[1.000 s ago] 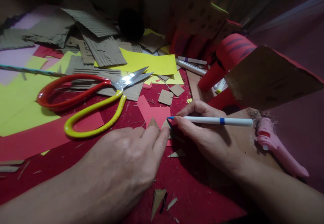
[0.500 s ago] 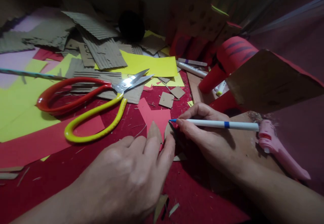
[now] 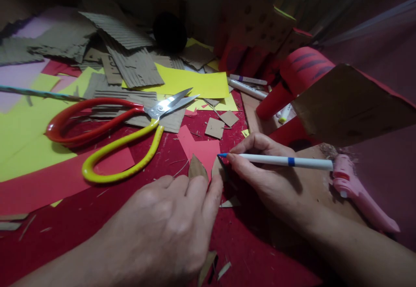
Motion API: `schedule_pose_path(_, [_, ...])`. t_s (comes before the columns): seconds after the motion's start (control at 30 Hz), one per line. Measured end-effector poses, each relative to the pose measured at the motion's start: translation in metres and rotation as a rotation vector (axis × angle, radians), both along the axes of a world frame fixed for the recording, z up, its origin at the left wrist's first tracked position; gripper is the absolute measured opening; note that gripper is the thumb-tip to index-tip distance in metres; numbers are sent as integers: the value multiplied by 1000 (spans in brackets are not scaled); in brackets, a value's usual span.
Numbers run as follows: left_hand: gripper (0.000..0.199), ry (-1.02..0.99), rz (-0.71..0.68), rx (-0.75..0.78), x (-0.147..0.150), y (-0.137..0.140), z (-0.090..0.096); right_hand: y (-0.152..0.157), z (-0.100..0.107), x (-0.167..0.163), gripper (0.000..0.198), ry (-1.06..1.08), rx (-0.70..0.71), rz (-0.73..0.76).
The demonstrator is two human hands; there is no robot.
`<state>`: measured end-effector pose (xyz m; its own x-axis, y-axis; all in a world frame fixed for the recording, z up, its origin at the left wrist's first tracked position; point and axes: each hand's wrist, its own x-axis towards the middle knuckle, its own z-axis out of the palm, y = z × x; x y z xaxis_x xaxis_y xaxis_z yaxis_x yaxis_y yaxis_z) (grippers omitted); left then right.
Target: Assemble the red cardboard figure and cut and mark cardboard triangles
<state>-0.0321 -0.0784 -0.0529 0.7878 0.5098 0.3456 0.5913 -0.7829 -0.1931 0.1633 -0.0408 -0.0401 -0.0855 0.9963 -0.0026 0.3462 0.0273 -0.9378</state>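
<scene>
My right hand (image 3: 260, 166) grips a white marker (image 3: 276, 160) with a blue tip and a blue band. Its tip touches or hovers at the upper edge of a small pointed cardboard piece (image 3: 217, 168); which, I cannot tell. With fingers bent and close together, my left hand (image 3: 172, 222) holds the lower end of that piece, which is hidden beneath the fingertips. Another leaf-shaped cardboard piece (image 3: 197, 168) pokes out beyond its fingers. Both cardboard pieces overlap a scrap of red paper (image 3: 205, 150) on the dark red surface.
Open scissors (image 3: 157, 111) with one red and one yellow handle lie left of centre. Corrugated cardboard (image 3: 130, 62) and yellow paper (image 3: 195, 83) cover the back left. A pink glue gun (image 3: 351, 187) and a red paper model (image 3: 305, 70) stand at right.
The left leaf-shaped cardboard piece has swung leftward and shows more of its face. My left fingers have shifted slightly. The marker stays almost in place.
</scene>
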Motion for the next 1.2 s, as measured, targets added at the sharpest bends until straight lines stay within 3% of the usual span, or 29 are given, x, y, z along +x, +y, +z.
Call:
schedule_pose_path(0.33, [47, 76, 15, -51, 1, -1, 7, -2, -3, 1, 13, 17, -41, 12])
schedule_pose_path(0.63, [47, -8, -1, -27, 1, 1, -1, -2, 0, 1, 14, -29, -27, 22])
schedule_pose_path(1.0, [47, 17, -13, -62, 0, 0, 4, -3, 0, 0, 13, 12, -88, 9])
schedule_pose_path(1.2, [48, 22, -1, -51, 1, 1, 5, -2, 1, 1, 13, -49, -43, 26])
